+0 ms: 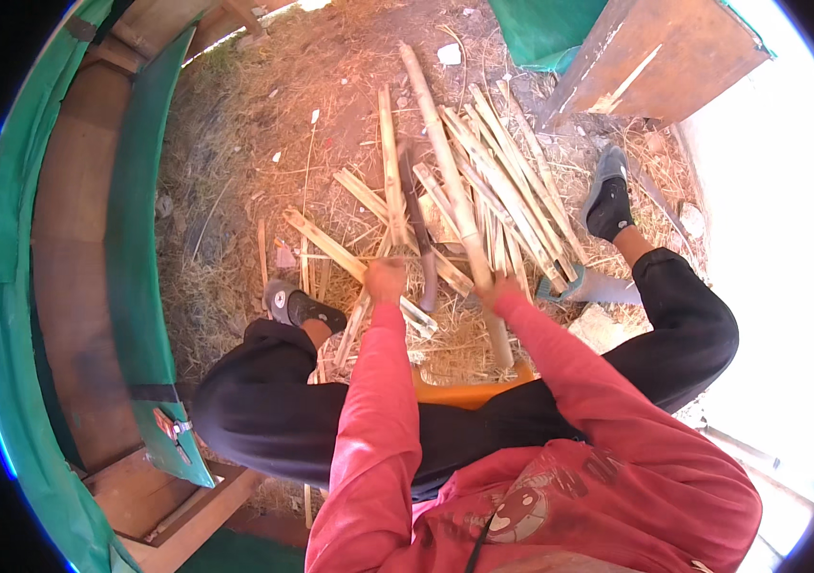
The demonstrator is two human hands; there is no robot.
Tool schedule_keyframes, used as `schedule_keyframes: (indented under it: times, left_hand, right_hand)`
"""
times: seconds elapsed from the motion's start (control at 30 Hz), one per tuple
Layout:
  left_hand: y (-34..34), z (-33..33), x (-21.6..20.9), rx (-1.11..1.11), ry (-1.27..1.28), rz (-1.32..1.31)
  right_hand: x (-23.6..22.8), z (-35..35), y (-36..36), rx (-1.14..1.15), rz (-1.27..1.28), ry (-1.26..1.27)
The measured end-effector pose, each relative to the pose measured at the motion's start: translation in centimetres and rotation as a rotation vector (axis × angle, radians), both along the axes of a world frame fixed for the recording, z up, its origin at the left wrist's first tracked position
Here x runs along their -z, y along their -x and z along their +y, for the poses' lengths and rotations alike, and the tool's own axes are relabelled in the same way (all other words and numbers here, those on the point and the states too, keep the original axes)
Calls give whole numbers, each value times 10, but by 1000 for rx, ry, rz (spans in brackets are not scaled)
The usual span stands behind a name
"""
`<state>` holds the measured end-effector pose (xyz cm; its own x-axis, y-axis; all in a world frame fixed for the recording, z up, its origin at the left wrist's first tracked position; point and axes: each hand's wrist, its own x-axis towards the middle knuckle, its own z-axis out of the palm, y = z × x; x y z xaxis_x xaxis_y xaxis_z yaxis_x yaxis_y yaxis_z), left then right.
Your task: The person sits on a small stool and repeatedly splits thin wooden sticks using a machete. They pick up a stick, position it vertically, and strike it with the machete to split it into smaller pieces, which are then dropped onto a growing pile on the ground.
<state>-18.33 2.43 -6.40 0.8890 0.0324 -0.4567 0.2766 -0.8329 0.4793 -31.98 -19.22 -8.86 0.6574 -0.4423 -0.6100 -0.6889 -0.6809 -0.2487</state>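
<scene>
A long pale cane pole slants from the far middle of the ground toward my lap. My right hand is closed around its near part. To the left, my left hand is a fist above a split cane piece; what its fingers hold, if anything, is hidden. A thin pale strip or line runs between the fist and the pole. Between my hands lies a machete with a dark blade and a brown handle. Another split cane ends just beyond my left hand.
Several split canes are heaped at the right, by my dark shoe. My other shoe rests at the left. An orange seat shows under me. A green-edged wooden structure borders the left; a wooden board stands far right.
</scene>
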Motion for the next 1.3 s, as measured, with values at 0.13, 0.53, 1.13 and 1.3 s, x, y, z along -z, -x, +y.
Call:
schedule_keyframes:
  times: [0.13, 0.53, 1.13, 1.3]
  left_hand:
    - [36, 43, 32, -11, -490, -303]
    - [-16, 115, -135, -320, 121, 416]
    - [-25, -122, -158, -273, 1237, -28]
    - [-19, -175, -117, -136, 879, 264]
  right_hand:
    - [14, 23, 11, -18, 20, -41]
    - [-13, 11, -9, -108, -212, 224]
    - [48, 26, 14, -464, -142, 395]
    - [42, 31, 22, -466, -272, 413]
